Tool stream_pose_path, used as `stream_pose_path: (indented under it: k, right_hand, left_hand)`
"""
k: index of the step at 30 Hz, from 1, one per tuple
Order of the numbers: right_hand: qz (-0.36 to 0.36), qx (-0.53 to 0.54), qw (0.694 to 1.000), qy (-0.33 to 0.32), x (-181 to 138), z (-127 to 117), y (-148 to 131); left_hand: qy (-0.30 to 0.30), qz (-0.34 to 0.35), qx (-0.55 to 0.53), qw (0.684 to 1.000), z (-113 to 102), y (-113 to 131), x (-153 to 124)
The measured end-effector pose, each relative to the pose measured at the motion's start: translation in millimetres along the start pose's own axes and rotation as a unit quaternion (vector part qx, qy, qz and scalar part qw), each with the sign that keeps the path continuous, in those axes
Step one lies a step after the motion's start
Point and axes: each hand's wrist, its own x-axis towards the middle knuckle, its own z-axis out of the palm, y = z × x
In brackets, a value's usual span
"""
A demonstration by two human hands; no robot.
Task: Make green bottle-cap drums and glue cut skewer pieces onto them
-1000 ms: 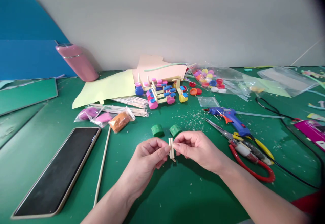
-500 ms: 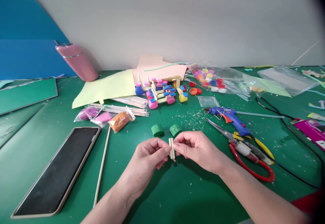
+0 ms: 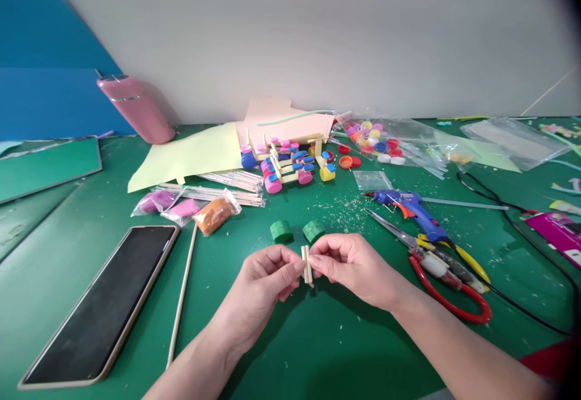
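Between my fingertips are short pale wooden sticks [image 3: 307,264], held upright side by side, with another small end poking out below. My left hand [image 3: 270,276] pinches them from the left, thumb and forefinger together. From the right, my right hand [image 3: 347,267] pinches them the same way. How many pieces there are is partly hidden by the fingers. Just beyond the hands, two green bottle caps stand on the green table: the left cap [image 3: 282,232] and the right cap [image 3: 313,231], which is close to my right fingers.
A phone [image 3: 100,306] and a long wooden stick [image 3: 182,294] lie left. Scissors [image 3: 454,291] and a blue glue gun [image 3: 415,209] with its cord lie right. Behind are small cap-and-stick pieces [image 3: 290,167], bagged clay [image 3: 215,213], a pink tumbler [image 3: 136,109] and bagged caps [image 3: 376,140].
Both hands keep their pinch on the wooden sticks with hardly any movement. The whole view has shifted very slightly.
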Motion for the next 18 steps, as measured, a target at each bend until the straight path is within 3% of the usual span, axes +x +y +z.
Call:
stream_pose_path:
  k: [18]
  right_hand:
    - [0.001,-0.016,1.000,-0.002,-0.7,-0.2,0.2]
  left_hand:
    - [-0.002,-0.009,-0.014,1.000,-0.4,1.1,-0.5]
